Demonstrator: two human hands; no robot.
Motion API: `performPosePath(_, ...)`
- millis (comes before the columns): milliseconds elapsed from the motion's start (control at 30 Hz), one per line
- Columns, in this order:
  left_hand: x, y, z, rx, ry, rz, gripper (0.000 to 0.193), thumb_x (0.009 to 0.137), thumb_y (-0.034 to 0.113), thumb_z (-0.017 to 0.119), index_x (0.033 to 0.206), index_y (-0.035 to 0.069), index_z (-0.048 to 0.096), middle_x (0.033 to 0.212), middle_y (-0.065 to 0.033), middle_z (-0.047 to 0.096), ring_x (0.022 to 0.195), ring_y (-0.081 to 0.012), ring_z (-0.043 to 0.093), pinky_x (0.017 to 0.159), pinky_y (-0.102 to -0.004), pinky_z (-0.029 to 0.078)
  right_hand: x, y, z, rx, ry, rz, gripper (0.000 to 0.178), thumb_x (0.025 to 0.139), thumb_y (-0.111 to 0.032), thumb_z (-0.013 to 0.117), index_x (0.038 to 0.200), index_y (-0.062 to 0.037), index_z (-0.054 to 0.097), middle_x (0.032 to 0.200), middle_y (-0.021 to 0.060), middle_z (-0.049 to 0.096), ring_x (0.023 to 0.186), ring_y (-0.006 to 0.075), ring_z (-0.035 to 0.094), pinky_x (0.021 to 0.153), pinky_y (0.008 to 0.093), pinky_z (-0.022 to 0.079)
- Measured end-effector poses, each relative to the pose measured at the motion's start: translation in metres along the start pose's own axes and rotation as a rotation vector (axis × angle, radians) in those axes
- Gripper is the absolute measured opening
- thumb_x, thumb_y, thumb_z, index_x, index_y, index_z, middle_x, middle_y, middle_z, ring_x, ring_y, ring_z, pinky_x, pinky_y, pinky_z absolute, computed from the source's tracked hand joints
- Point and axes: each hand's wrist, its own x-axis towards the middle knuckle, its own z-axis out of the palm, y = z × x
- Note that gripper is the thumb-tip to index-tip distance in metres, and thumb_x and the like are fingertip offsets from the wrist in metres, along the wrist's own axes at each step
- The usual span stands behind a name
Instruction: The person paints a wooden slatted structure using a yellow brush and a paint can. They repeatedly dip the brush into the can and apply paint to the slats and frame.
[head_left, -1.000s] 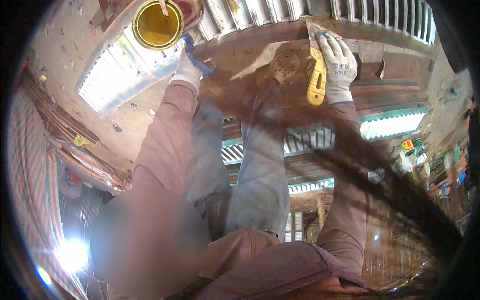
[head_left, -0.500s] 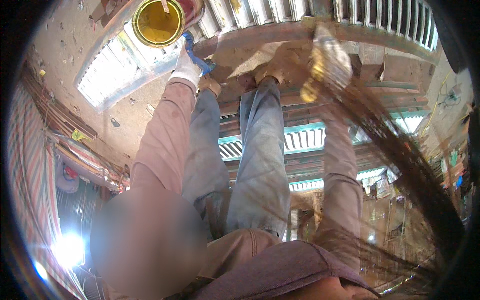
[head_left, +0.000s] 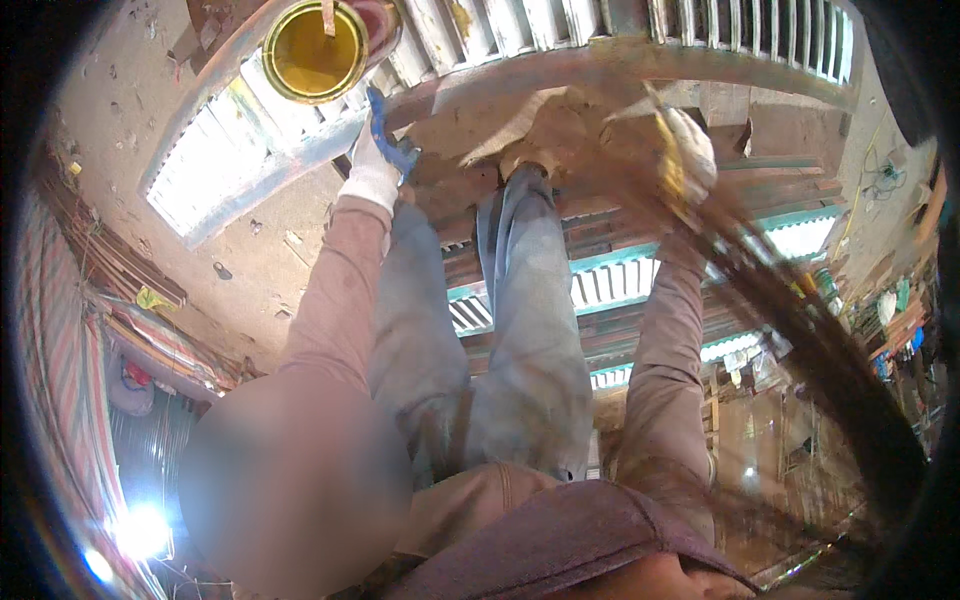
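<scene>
My left hand [head_left: 378, 155], in a white glove with blue on its fingers, grips the dark rail of a white louvred panel [head_left: 520, 25]. Just beyond those fingers stands an open can [head_left: 317, 52] of yellowish-brown liquid, with a pale strip across its rim. A second, reddish container [head_left: 380, 25] is partly hidden behind it. My right hand [head_left: 685, 160], in a white and yellow glove, is closed around a thin pale tool [head_left: 652, 95] that points up toward the panel's rail. Motion blur hides the tool's tip and exact kind.
More slatted panels with teal edges [head_left: 620, 285] lie stacked beneath and behind my legs. Dark hair strands [head_left: 800, 320] cross the right side. Wooden strips [head_left: 125, 255] and a striped sheet [head_left: 60, 330] are on the left. A cord [head_left: 885, 175] lies far right.
My right hand has moved a little right and down, away from the panel's rail. The view has shifted slightly; my left hand keeps its place beside the can.
</scene>
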Motion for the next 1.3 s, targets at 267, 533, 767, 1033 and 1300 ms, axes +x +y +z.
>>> performPosePath(267,-0.051,0.102,-0.045,-0.322,0.891,0.215,0.072,0.086,0.025,0.073,0.14,-0.001,0.034,0.136,-0.0164,0.043,0.122,-0.0186,0.045,0.101,-0.034,0.041,0.006,0.039,0.025,0.128,0.496,0.503,0.019,0.091,-0.012,0.058,0.102,-0.0022,0.07,0.105,0.0117,0.069,0.1,0.0236,0.065,0.089,0.0352,0.05)
performPosePath(533,-0.021,0.251,-0.074,0.695,0.637,0.885,0.064,0.08,0.038,0.076,0.13,0.006,0.052,0.122,-0.0185,0.058,0.113,-0.0318,0.054,0.098,-0.041,0.042,-0.019,-0.059,0.034,0.571,0.322,0.576,0.019,0.093,-0.015,0.057,0.106,-0.008,0.068,0.1,0.0064,0.066,0.092,0.0194,0.062,0.081,0.0353,0.05)
performPosePath(767,0.017,0.264,-0.065,0.712,0.632,0.948,0.035,0.083,0.025,0.069,0.114,0.009,0.064,0.113,-0.0158,0.063,0.106,-0.034,0.059,0.094,-0.0434,0.044,0.039,0.06,0.024,0.721,0.466,1.223,0.045,0.091,-0.044,0.059,0.107,-0.002,0.063,0.095,0.0076,0.061,0.077,0.0226,0.058,0.069,0.0382,0.049)
performPosePath(1033,-0.015,0.216,-0.103,0.691,0.643,0.927,0.027,0.093,0.026,0.063,0.112,0.008,0.068,0.11,-0.0082,0.067,0.102,-0.025,0.063,0.084,-0.034,0.052,-0.072,-0.072,0.103,1.721,0.327,1.073,0.039,0.094,-0.018,0.062,0.127,-0.0007,0.05,0.115,0.0098,0.058,0.1,0.0201,0.058,0.089,0.0351,0.051)
performPosePath(1300,-0.061,0.19,-0.101,-0.095,0.497,0.335,0.028,0.084,0.023,0.07,0.106,0.005,0.068,0.095,-0.0088,0.069,0.092,-0.023,0.065,0.078,-0.0326,0.051,-0.049,-0.179,0.023,1.536,0.176,1.181,0.031,0.091,-0.015,0.064,0.115,0.0036,0.059,0.109,0.0139,0.063,0.097,0.0237,0.062,0.078,0.0324,0.053)
